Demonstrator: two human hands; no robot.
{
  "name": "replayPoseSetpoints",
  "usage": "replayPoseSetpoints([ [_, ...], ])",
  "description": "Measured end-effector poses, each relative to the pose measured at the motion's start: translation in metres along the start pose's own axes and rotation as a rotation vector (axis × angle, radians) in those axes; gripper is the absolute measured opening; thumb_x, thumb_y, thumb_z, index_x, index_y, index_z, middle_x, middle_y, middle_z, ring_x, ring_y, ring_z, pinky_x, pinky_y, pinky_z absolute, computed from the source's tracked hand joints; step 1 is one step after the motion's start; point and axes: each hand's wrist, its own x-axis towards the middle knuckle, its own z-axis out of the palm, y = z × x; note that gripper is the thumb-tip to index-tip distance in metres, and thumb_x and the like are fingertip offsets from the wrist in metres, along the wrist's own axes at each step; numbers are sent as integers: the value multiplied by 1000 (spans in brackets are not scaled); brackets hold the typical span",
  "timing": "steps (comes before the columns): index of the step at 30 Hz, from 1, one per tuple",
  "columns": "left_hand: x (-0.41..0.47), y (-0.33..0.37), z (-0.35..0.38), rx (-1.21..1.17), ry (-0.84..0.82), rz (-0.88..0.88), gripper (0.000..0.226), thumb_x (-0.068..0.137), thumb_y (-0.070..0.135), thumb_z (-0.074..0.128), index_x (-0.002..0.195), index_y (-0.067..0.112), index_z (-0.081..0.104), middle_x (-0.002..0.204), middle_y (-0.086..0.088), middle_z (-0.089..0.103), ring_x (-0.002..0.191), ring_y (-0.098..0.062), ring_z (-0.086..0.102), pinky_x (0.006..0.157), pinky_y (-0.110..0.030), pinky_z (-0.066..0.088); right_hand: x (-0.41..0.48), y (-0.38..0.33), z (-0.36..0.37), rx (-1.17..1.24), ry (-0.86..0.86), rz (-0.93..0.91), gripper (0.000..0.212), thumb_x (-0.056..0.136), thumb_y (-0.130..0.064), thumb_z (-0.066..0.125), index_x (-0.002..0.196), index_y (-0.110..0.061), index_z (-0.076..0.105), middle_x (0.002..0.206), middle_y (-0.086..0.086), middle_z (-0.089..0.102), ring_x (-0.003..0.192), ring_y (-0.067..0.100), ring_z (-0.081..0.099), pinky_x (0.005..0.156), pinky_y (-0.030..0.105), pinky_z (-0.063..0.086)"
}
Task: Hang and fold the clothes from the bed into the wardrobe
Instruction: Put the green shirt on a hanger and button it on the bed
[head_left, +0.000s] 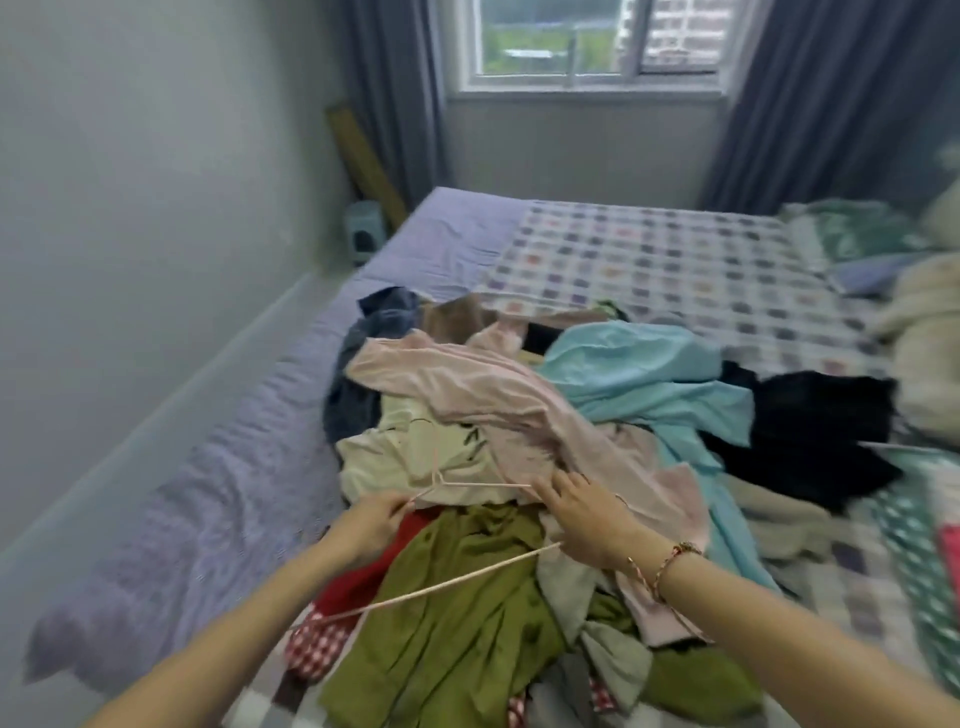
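Note:
A heap of clothes lies on the bed (208, 499): a pale pink garment (467, 384) on top, a cream printed shirt (384, 462), an olive green garment (467, 613), a light blue one (649, 374), a black one (810, 421) and a red one (358, 577). A thin pink hanger (457, 579) lies over the heap, hook pointing away. My left hand (371, 527) pinches its left shoulder. My right hand (589, 517) is curled round its right end, at the edge of the pink garment. The wardrobe is not in view.
A grey wall runs close along the bed's left side. A checked blanket (649, 260) covers the far half of the bed, with bedding (924, 353) bunched at the right. A small stool (363, 231) and a leaning board (363, 156) stand in the far corner under the window (587, 47).

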Motion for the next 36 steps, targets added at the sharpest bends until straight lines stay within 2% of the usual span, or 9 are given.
replayPoseSetpoints([
  [5, 65, 25, 28, 14, -59, 126, 25, 96, 22, 49, 75, 17, 60, 71, -3, 63, 81, -27, 61, 67, -30, 40, -35, 31, 21, 176, 27, 292, 63, 79, -35, 67, 132, -21, 37, 122, 2, 50, 110, 21, 50, 89, 29, 43],
  [7, 84, 33, 42, 8, -40, 148, 21, 96, 21, 48, 94, 10, 67, 94, -10, 69, 95, -28, 61, 78, -31, 43, -51, 39, 30, 204, 39, 422, 63, 78, -45, 67, 129, -20, 39, 123, 1, 52, 109, 19, 51, 90, 28, 43],
  [10, 101, 41, 57, 49, 77, 115, 34, 95, 20, 46, 126, 8, 55, 127, -9, 58, 119, -26, 50, 98, -36, 39, -74, 58, 42, 229, 17, 629, 73, 77, -55, 64, 132, -18, 35, 129, 2, 48, 112, 22, 51, 90, 33, 45],
  [14, 115, 41, 74, 39, 73, 67, 35, 94, 14, 43, 127, 9, 53, 132, -8, 53, 122, -26, 47, 99, -38, 35, -84, 90, 53, 157, -18, 780, 74, 78, -61, 61, 129, -15, 35, 128, 4, 46, 116, 20, 48, 91, 30, 42],
  [19, 123, 38, 98, 47, -105, 49, 38, 93, 8, 42, 130, 4, 50, 135, -13, 51, 126, -24, 45, 103, -29, 33, -53, 128, 49, 153, 0, 786, 80, 74, -61, 65, 130, -13, 34, 128, 5, 44, 119, 22, 45, 94, 31, 38],
  [26, 171, 75, 101, 65, -22, 92, 37, 94, 11, 41, 130, 6, 50, 136, -10, 51, 127, -22, 44, 102, -27, 33, 30, 187, 32, 104, 48, 663, 88, 71, -63, 67, 133, -11, 32, 131, 9, 42, 120, 25, 43, 97, 35, 34],
  [31, 213, 72, 116, 123, -117, 1, 37, 95, 14, 39, 129, 7, 51, 134, -10, 51, 124, -24, 46, 99, -28, 36, 88, 218, 36, 161, -72, 596, 126, 61, -64, 73, 149, -14, -2, 145, 11, 20, 136, 28, 22, 113, 46, 12],
  [34, 217, 55, 144, 179, -259, -105, 33, 93, 12, 39, 119, 5, 57, 125, -14, 57, 114, -28, 53, 94, -33, 43, 96, 209, 58, 175, -48, 561, 115, 69, -59, 70, 149, -13, 1, 149, 11, 17, 138, 28, 19, 113, 44, 10],
  [36, 216, 36, 168, 268, -374, -183, 28, 91, 15, 41, 110, 3, 59, 117, -17, 60, 106, -30, 57, 87, -34, 45, 94, 195, 78, 186, 118, 499, 89, 77, -43, 70, 144, -5, 26, 141, 17, 36, 129, 36, 36, 107, 46, 25],
])
